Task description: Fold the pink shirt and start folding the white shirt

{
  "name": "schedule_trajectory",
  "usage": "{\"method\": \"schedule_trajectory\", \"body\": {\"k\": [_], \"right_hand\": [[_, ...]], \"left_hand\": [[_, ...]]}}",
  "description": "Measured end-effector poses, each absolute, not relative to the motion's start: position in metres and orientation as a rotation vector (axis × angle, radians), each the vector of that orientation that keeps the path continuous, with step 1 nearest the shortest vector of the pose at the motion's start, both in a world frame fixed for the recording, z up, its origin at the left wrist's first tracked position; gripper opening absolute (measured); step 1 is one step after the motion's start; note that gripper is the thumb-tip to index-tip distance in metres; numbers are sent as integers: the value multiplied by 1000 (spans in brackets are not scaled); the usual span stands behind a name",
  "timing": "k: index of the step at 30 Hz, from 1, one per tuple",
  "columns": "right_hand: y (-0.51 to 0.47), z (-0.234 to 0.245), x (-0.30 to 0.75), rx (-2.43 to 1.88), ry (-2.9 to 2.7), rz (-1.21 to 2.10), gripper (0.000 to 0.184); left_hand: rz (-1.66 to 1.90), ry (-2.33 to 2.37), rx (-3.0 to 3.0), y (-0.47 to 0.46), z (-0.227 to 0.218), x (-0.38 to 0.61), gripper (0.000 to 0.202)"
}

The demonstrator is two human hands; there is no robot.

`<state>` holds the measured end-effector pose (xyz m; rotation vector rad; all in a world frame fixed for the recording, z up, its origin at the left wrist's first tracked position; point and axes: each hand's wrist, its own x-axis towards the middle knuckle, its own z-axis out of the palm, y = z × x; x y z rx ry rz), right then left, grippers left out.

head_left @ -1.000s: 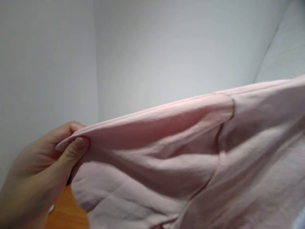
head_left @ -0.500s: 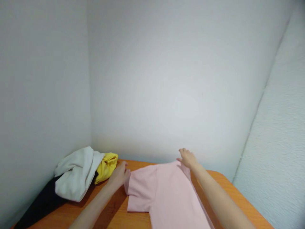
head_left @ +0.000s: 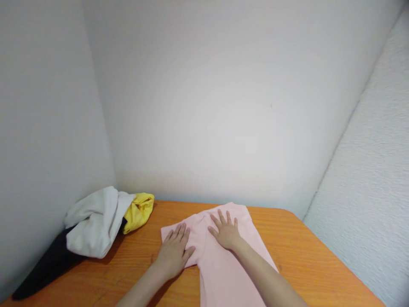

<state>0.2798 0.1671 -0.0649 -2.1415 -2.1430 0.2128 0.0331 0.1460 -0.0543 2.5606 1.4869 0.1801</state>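
On the orange counter (head_left: 303, 251), close to the back wall, a pink shirt (head_left: 223, 273) lies flat. The left hand (head_left: 174, 252) rests palm-down on its left sleeve and the right hand (head_left: 226, 233) on the cloth just beside it. Their fingers (head_left: 221, 217) are spread apart, flat on the shirt and gripping nothing. A heap of clothes (head_left: 92, 226) sits well apart at the left.

At the far left of the orange wooden tabletop (head_left: 303, 251), a crumpled white garment (head_left: 92, 226) lies over a black cloth (head_left: 44, 266). A bunched yellow garment (head_left: 139, 211) touches its right side. Plain white walls (head_left: 223, 106) stand behind.
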Motion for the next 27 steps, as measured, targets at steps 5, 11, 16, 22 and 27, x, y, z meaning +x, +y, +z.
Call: {"method": "schedule_trajectory", "body": {"k": [5,11,16,22,27], "right_hand": [[192,-66,272,-2191,-2082,217,70],[222,-68,263,-2220,-2030,179,68],[229,-77,264,-2222,-2010,129,67],[229,-81,265,-2202,-2009,102,66],[228,-80,265,-2189,-2004,81,66]], "left_hand": [[135,1546,2540,165,-52,25,74],[206,1593,2539,191,-51,18,70],[491,1638,2561,164,-37,5,47],[467,1483,2702,132,-17,-7,13],[212,1512,2774,129,-24,5,27]]}}
